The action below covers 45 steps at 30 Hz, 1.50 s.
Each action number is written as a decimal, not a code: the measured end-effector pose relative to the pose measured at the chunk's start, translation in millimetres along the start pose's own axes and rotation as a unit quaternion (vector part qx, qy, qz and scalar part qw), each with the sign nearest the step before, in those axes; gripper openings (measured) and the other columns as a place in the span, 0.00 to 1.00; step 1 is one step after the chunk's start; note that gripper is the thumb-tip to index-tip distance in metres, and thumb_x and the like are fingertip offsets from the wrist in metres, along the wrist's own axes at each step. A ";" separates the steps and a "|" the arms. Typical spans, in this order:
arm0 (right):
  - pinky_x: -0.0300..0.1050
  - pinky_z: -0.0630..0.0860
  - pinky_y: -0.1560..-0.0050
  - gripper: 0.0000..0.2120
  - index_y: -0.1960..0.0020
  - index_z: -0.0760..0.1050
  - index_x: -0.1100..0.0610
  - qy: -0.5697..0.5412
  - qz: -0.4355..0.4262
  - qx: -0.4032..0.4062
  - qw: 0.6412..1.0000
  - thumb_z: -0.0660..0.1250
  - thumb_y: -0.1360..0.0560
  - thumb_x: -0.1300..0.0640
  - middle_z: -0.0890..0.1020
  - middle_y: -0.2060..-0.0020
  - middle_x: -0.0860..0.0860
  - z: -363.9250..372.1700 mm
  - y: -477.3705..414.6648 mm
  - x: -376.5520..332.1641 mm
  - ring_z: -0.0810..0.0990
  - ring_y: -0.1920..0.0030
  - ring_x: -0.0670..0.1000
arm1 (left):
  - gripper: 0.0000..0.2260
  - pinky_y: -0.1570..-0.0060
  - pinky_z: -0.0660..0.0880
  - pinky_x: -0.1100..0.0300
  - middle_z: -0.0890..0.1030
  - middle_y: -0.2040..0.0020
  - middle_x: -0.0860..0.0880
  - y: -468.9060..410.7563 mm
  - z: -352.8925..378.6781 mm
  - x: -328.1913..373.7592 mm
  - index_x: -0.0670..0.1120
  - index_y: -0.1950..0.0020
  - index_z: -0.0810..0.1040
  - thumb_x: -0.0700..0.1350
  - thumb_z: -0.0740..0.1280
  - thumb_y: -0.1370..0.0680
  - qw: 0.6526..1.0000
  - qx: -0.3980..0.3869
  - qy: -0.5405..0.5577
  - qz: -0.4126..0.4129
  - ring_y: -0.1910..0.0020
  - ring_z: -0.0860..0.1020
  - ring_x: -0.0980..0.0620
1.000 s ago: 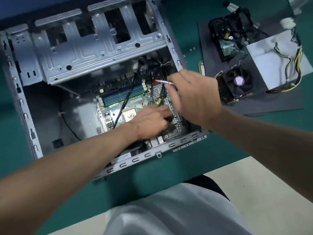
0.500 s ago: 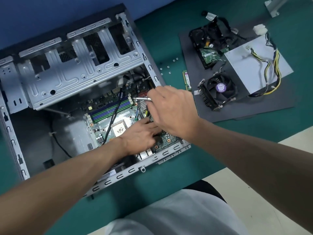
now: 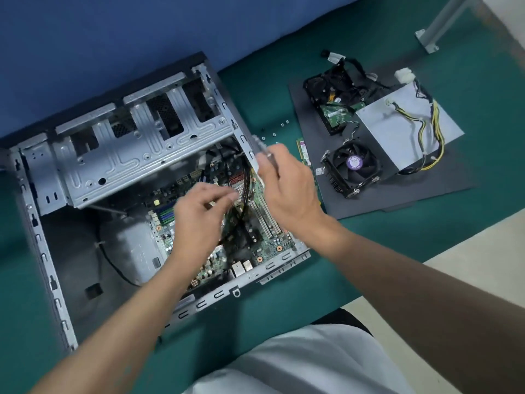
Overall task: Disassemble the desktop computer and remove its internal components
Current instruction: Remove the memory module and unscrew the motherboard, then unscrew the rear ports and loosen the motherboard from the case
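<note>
Right hand [image 3: 287, 189] grips a screwdriver [image 3: 258, 151] over the motherboard [image 3: 267, 245] inside the open case [image 3: 113, 157]. Left hand [image 3: 196, 220], just left of it, has curled fingers; blur hides any hold.

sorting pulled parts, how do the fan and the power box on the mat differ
The fan is black with a purple label; the power box is plain grey and larger. The power box trails yellow wires; the fan shows blades. Both lie on the dark mat.
</note>
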State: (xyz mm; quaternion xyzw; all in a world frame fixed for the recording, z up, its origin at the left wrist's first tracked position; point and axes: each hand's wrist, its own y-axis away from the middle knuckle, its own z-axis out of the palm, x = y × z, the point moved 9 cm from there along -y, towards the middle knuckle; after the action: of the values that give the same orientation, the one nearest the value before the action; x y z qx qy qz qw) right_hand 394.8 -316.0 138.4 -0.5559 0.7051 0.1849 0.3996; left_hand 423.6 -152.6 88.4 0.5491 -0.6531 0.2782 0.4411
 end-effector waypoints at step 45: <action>0.43 0.66 0.68 0.12 0.57 0.76 0.58 -0.083 0.326 -0.140 0.931 0.60 0.20 0.53 0.79 0.66 0.51 16.9 2.5 115.0 0.73 0.67 0.49 | 0.23 0.70 0.67 0.58 0.72 0.72 0.53 79.0 -6.7 -16.7 0.49 0.70 0.67 0.58 0.52 0.18 0.919 0.009 -0.390 -0.065 0.72 0.73 0.53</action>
State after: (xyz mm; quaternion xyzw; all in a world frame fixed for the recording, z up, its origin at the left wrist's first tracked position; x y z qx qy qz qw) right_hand 391.3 -376.5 39.2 -0.3282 0.7787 0.4476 0.2923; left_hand 349.5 -120.0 86.3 0.6590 -0.7338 0.0185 0.1640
